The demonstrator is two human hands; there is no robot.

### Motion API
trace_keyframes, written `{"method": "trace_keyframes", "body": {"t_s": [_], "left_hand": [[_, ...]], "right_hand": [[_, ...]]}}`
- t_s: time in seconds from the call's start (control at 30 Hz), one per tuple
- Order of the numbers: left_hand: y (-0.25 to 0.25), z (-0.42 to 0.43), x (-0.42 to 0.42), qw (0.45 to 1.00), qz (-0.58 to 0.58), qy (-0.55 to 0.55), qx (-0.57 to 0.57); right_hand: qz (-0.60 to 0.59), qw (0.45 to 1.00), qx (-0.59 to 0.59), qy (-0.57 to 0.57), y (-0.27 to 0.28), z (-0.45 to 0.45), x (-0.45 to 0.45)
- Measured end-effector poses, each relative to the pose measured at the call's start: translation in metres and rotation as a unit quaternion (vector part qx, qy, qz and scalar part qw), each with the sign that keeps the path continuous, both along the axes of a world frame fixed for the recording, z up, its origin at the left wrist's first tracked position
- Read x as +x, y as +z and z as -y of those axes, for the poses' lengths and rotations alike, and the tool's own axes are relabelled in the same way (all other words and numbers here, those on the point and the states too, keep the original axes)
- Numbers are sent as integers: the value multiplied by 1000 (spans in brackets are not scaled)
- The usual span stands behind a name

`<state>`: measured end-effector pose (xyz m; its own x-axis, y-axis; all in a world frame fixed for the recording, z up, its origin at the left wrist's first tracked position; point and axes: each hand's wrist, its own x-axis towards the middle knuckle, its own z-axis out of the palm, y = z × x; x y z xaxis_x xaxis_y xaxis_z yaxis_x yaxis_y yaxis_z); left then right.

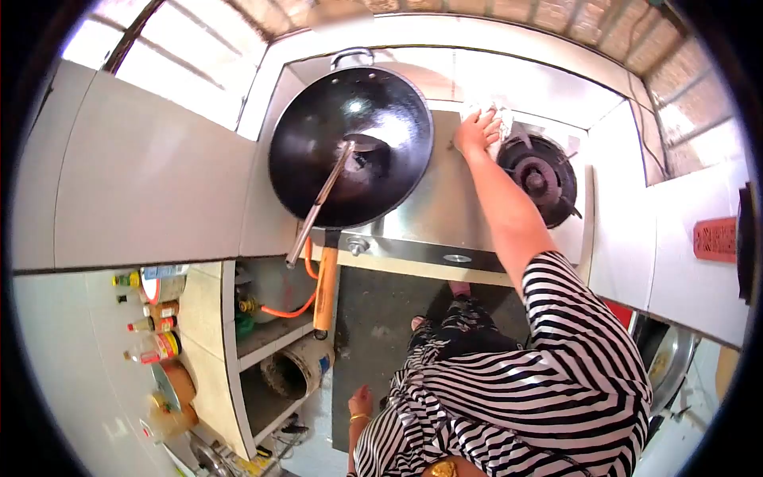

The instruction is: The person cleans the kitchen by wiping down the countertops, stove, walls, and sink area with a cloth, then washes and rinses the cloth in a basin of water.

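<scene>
My right hand [478, 132] reaches far out over the stove, pressing a pale, crumpled cloth [499, 118] onto the back of the steel stovetop [449, 187]. Just right of that hand is a black gas burner [537, 181], bare of any pan. On the left side of the stove sits a large black wok [350, 95] with a wooden handle [325, 290]. A metal spatula [326, 191] leans inside it, its handle over the front rim. My left hand [360, 401] hangs low beside my body, its fingers loosely bent, with nothing visible in it.
Below the counter, an orange gas hose [288, 312] runs near a shelf with a dirty bucket [294, 370]. Several sauce bottles [155, 346] line the left ledge. A control knob [358, 246] is on the stove front. White tiled walls [151, 167] enclose the stove.
</scene>
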<state>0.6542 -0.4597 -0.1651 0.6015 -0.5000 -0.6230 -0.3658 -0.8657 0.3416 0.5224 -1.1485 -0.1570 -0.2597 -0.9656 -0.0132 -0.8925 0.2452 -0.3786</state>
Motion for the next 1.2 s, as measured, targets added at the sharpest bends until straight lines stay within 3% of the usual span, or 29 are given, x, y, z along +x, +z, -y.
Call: {"method": "trace_keyframes", "body": {"t_s": [0.07, 0.2, 0.23, 0.3, 0.33, 0.43, 0.77, 0.87, 0.9, 0.97, 1.0, 1.1, 1.13, 1.17, 1.2], "left_hand": [[1, 3, -9, 998, 17, -25, 47], [-4, 4, -7, 994, 2, -47, 102], [-4, 2, -7, 994, 61, -89, -10], [-19, -8, 8, 989, 65, -108, 73], [-13, -2, 12, 996, 26, -54, 62], [-3, 10, 23, 997, 36, -53, -37], [-7, -15, 48, 997, 14, -73, -20], [-39, -66, 52, 999, 33, -40, 15], [-36, -78, 46, 998, 34, -29, -34], [-32, -98, 35, 999, 17, 8, -30], [-19, -99, 25, 999, 51, 6, 16], [-35, -143, 6, 997, 53, 38, 45], [-32, -151, -3, 996, 62, 29, 56], [-28, -158, -12, 995, 72, 20, 67], [-27, -167, -18, 995, 33, 33, 84]], "right_hand": [[5, 992, -29, 121, 17, -24, 3], [19, 964, -50, 260, -1, -39, 21], [17, 965, -46, 257, -2, -47, 22], [10, 944, -52, 327, 1, -63, 20], [32, 941, -67, 329, 6, -75, 17], [27, 937, -63, 343, 5, -101, 15], [56, 934, -148, 321, 13, -229, 23], [67, 902, -135, 404, 19, -258, 30], [70, 898, -138, 413, 17, -260, 36], [48, 847, -186, 496, 13, -263, 51], [39, 831, -129, 539, 19, -262, 63], [7, 796, -133, 591, -9, -260, 123], [-82, 775, -43, 625, 14, -262, 139], [-79, 770, -45, 631, 0, -259, 160], [7, 770, -117, 627, -25, -255, 182]]}}
